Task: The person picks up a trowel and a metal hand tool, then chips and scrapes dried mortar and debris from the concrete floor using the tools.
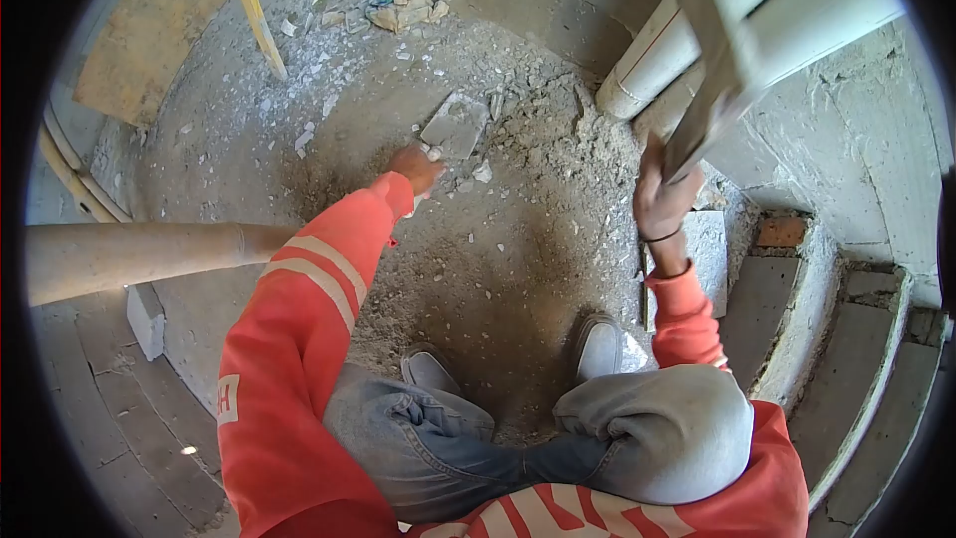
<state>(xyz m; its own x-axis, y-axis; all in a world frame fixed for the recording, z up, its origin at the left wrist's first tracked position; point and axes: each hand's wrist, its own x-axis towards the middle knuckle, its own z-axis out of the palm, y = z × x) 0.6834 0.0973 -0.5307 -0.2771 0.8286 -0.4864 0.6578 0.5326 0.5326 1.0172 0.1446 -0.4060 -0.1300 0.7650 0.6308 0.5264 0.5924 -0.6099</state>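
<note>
My left hand [418, 167] is low over the dusty floor, its fingers closed round the handle of a trowel. The flat grey trowel blade [457, 126] points away from me, next to the edge of a rubble heap [558, 130]. On the right, my right hand [663, 201] is wrapped round a long, flat grey-brown board [712, 105], held up at a slant. The board's upper part is blurred and passes in front of the white pipes. A dark band circles my right wrist.
Two thick white pipes [652, 55] lean at the upper right. Steps [772, 304] lie at the right. A round pole [149, 254] reaches in from the left. A yellow strip [254, 10], a brown board [149, 30] and a crumpled bag [403, 10] are at the back.
</note>
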